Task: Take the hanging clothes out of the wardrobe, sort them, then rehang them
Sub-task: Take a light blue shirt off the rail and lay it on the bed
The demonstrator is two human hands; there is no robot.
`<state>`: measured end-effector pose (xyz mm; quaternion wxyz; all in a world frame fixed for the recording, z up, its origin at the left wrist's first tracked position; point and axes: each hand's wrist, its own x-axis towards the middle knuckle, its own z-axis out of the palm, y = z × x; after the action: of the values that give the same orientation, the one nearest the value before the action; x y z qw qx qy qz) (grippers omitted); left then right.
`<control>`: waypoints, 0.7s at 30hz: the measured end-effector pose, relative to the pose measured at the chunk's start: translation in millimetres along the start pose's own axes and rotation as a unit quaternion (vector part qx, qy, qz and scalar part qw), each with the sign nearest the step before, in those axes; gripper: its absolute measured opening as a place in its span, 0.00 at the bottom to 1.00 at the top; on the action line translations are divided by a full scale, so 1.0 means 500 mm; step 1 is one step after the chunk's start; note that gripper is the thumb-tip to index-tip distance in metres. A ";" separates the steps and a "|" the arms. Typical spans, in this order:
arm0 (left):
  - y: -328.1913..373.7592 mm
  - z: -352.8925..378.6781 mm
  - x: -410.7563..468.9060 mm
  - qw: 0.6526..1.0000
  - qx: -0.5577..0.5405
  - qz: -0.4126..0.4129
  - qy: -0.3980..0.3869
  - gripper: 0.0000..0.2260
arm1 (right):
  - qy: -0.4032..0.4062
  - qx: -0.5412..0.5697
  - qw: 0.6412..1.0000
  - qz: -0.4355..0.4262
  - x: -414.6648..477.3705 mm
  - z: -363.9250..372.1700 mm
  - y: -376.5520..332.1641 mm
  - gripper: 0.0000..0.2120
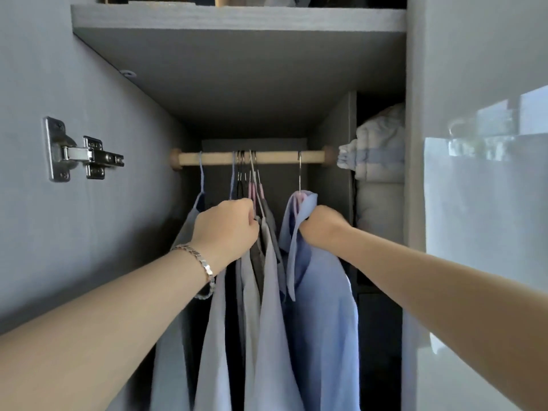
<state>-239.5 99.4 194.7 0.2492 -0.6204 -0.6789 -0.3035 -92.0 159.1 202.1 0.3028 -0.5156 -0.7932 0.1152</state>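
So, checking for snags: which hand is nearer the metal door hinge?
Left. The left hand grips the bunched clothes, below-right of the hinge; the right hand grips the blue shirt farther right.

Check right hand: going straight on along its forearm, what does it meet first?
The blue shirt, whose collar the right hand grips. Beyond it the line runs up-left toward the bunched hangers that the left hand holds, though depth there is unclear.

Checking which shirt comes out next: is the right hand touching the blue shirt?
Touching. The head view shows the right hand gripping the blue shirt at its collar, fingers curled round the cloth.
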 end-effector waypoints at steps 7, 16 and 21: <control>0.115 -0.023 -0.119 0.997 -0.026 0.037 -0.067 0.06 | -0.065 -0.070 0.995 0.007 -0.224 -0.022 0.109 0.17; 0.354 0.053 -0.380 0.975 -0.064 0.058 -0.203 0.06 | -0.102 -0.070 0.983 0.133 -0.627 -0.091 0.397 0.18; 0.531 0.084 -0.542 0.948 -0.089 0.111 -0.283 0.07 | -0.082 -0.053 0.965 0.243 -0.879 -0.167 0.537 0.16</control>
<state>54.7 -45.3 -0.7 0.0228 -0.7719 -0.6187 -0.1444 284.0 -123.4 -23.7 0.1721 -0.6972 -0.6709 0.1847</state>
